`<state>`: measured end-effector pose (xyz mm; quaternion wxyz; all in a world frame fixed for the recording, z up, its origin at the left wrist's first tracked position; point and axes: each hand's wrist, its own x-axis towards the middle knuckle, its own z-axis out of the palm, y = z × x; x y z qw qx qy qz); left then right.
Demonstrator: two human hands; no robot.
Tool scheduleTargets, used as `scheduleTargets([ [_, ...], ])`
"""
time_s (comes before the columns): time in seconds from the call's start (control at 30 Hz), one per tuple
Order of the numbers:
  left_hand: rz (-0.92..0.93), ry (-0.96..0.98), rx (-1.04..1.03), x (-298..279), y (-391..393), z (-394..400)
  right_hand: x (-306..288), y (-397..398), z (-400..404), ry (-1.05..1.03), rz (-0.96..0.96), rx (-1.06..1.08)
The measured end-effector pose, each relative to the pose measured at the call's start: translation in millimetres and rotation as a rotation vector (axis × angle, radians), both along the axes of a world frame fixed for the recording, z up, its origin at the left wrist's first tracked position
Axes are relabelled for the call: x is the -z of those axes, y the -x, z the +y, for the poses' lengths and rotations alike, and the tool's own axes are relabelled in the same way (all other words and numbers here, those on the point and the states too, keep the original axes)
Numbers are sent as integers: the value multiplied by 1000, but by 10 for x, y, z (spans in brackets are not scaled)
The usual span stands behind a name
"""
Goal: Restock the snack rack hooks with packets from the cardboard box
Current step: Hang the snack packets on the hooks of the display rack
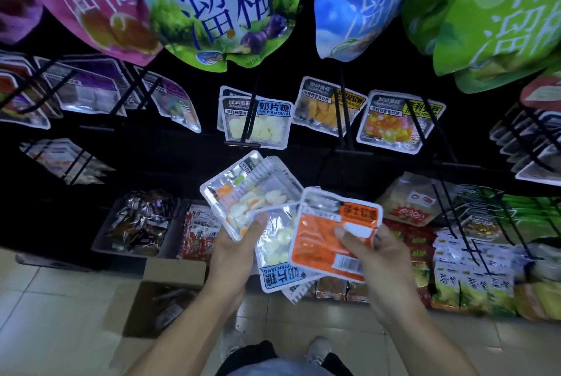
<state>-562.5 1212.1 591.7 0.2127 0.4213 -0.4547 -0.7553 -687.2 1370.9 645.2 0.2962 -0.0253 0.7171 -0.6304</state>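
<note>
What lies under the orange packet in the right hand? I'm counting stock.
Under the orange packet, pinched by the right hand, lies a clear packet of white candies with a blue label. Another packet's ribbed edge shows below; its contents are covered.

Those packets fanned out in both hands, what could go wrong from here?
The left hand grips a loose fan of packets by one edge, so one might slide out toward the floor. The orange packet, pinched by the right hand, faces several similar rows; it could end up on the wrong hook. The cardboard box by the feet may trip them.
</note>
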Motion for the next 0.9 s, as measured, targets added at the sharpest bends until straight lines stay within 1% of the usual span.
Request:
scheduleTargets([
  [0.07, -6, 7, -45, 11, -13, -5, -29, 25, 7, 50, 62, 156],
  [0.1, -6, 17, -63, 31, -20, -4, -58, 26, 11, 71, 133, 210],
  [0.13, -5, 28, -76, 50, -24, 1, -87, 14, 13, 84, 217, 237],
  [0.2, -9, 33, -96, 101, -32, 15, -97, -52, 11, 88, 382, 197],
  [0.27, -28, 36, -104, 132, -30, 48, -33, -166, -7, 52, 492, 30],
  [0.3, -39, 48, -98, 136, -23, 69, 25, -221, -11, -8, 589, -92],
  [0.37, -63, 75, -89, 144, -11, 99, 142, -326, -38, -205, 894, -325],
  [0.4, -66, 77, -90, 143, -7, 109, 221, -368, -50, -279, 1015, -441],
  [0.43, -63, 65, -96, 149, -4, 112, 275, -396, -51, -344, 1076, -543],
  [0.47, -56, 44, -102, 146, 0, 114, 307, -417, -57, -407, 1089, -625],
  [0.5, -48, 17, -110, 142, -1, 114, 297, -440, -66, -475, 1056, -699],
  [0.57, -38, -1, -115, 120, -4, 119, 294, -445, -56, -531, 936, -817],
  [0.6, -33, 1, -119, 106, -8, 124, 307, -418, -30, -532, 877, -841],
  [0.63, -26, 3, -123, 85, -11, 131, 248, -384, -14, -533, 840, -834],
  [0.73, -6, -1, -112, 31, -23, 165, 119, -190, 28, -506, 799, -701],
  [0.83, -1, 18, -43, -5, -32, 211, 19, 27, 45, -526, 629, -697],
  [0.9, -4, 30, -1, -32, -18, 267, -17, 132, 71, -495, 540, -689],
])
